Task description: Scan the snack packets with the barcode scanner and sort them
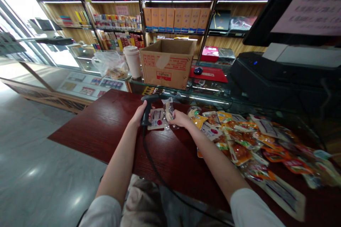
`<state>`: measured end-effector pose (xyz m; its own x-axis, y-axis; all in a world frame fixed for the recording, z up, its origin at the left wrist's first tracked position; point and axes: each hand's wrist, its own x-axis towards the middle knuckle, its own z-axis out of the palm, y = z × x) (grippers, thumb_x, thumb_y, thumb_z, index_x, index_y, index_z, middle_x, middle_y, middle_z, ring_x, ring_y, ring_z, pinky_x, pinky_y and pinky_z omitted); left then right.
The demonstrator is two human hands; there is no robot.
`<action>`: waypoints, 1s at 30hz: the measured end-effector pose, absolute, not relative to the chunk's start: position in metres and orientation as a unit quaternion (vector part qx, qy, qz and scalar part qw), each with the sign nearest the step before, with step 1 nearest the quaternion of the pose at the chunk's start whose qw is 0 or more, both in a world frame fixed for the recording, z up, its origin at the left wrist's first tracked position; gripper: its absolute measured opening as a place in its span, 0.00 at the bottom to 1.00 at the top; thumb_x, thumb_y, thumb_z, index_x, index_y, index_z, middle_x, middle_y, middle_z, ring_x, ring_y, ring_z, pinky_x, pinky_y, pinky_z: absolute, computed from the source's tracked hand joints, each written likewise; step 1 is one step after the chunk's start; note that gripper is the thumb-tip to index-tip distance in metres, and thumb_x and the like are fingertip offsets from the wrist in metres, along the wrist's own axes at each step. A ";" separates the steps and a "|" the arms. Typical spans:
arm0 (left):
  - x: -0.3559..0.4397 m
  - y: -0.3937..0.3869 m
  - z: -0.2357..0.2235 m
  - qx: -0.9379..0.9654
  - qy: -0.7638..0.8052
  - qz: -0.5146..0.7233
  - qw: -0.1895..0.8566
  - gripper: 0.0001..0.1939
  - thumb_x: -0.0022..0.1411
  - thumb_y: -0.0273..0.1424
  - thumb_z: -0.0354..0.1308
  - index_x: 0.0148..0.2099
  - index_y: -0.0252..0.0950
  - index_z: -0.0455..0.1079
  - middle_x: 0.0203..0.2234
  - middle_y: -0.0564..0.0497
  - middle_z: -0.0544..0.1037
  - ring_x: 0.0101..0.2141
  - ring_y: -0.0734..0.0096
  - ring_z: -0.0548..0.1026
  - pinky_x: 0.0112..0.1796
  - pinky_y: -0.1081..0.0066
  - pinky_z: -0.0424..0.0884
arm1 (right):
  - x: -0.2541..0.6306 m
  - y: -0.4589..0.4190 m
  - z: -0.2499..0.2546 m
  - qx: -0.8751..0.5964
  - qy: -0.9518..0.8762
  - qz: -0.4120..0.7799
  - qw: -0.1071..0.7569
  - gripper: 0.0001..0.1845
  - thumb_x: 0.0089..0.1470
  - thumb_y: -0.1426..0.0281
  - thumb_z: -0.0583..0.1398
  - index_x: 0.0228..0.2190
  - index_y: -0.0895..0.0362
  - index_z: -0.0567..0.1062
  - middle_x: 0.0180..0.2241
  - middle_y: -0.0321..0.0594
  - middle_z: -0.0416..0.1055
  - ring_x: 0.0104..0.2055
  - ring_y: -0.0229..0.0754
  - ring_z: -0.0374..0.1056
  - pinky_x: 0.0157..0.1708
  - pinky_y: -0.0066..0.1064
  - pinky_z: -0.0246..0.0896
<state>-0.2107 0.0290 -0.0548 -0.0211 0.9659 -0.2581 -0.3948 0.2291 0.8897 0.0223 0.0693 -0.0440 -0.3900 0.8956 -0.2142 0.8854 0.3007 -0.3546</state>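
Observation:
My left hand [139, 114] is wrapped round the handle of a black barcode scanner [146, 111], whose head points right and whose cable runs down toward my lap. In my right hand [180, 118] is the edge of a clear vacuum-packed snack bag [168, 110] with pale contents, held just in front of the scanner head. Between my hands a beige flat snack packet [156, 119] with a dark red round mark lies on the brown table [117, 124]. Beside my right forearm a heap of packaged snacks [239, 145] spreads over the table.
An open cardboard box [166, 67] stands on the glass counter behind the table. Left of it are a white lidded cup [132, 62] and a plastic bag [112, 64]. A computer mouse [198, 70] lies on a red mat [213, 74]; a black printer [253, 74] stands at right.

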 end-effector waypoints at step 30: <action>-0.192 0.024 -0.059 0.375 0.514 0.538 0.553 0.29 0.57 0.58 0.59 0.36 0.34 0.67 0.13 0.54 0.69 0.11 0.75 0.65 0.14 0.76 0.61 | 0.027 0.062 -0.028 -0.582 -0.795 0.168 -0.029 0.44 0.54 0.58 0.61 0.66 0.65 0.56 0.55 0.62 0.72 0.56 0.60 0.71 0.51 0.44 0.61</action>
<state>-0.1923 0.0239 -0.0595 -0.1083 0.9802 -0.1656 -0.2095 0.1403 0.9677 0.0269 0.0616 -0.0281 -0.3218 0.9156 -0.2410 0.9349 0.2671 -0.2338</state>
